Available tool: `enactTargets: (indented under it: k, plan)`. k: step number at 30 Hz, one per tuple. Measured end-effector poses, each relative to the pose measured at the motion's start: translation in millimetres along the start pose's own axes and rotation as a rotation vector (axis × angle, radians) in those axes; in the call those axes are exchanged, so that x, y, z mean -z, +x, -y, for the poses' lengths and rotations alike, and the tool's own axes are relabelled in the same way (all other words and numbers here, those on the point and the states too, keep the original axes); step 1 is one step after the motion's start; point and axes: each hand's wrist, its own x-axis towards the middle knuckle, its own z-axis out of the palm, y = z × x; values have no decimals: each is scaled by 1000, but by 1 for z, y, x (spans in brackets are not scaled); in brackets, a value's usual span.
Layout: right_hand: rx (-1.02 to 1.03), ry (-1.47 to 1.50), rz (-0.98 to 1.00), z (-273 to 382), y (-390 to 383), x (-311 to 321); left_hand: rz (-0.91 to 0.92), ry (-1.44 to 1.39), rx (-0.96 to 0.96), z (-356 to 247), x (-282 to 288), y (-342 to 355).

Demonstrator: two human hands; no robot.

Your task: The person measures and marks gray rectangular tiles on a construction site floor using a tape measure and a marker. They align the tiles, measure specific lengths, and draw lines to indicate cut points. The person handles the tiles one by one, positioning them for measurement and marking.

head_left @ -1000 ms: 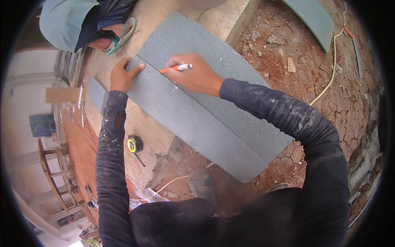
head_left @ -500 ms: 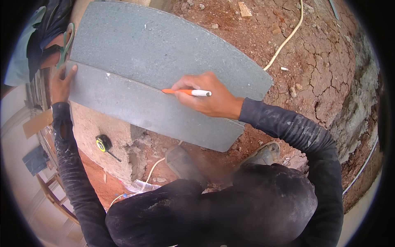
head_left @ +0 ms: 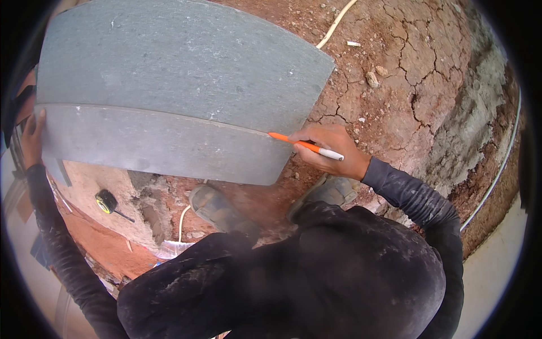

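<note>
A narrower grey tile strip lies over a larger grey tile. At the strip's left end, my left hand holds its edge, fingers partly hidden. My right hand grips an orange-and-white marker, its tip touching the line along the strip's upper edge near the right end. A black and yellow tape measure rests on the pale concrete below the tiles, at the left.
Cracked reddish soil spreads to the right, with small stones and cables. My two shoes are below the tiles. Part of another person shows at the left rim.
My view has swung, so the tiles sit further left and the other person is mostly out of frame. My right hand with the marker has moved rightward along the strip's edge.
</note>
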Motion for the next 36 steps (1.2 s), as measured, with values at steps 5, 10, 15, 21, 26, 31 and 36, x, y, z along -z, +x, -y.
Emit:
enactTargets:
  k: [5,10,15,21,26,31,36]
  plan:
    - [-120,-55,6,-10,-47,16,-19,44,20,1,3,0]
    - [-63,-118,-42,-7,-54,20,-54,86,-5,9,4,3]
    - [-70,-64,-50,-2,-41,11,-61,102,-20,22,4,11]
    - [15,-131,-125,6,-46,14,-19,65,11,16,1,10]
    - [128,-199,-46,18,-42,6,-126,36,-18,25,3,-2]
    - [-579,-10,87,17,-34,-27,-194,28,-95,-15,-15,-19]
    - [-940,432,159,14,-35,-50,-315,101,-114,-54,-17,-34]
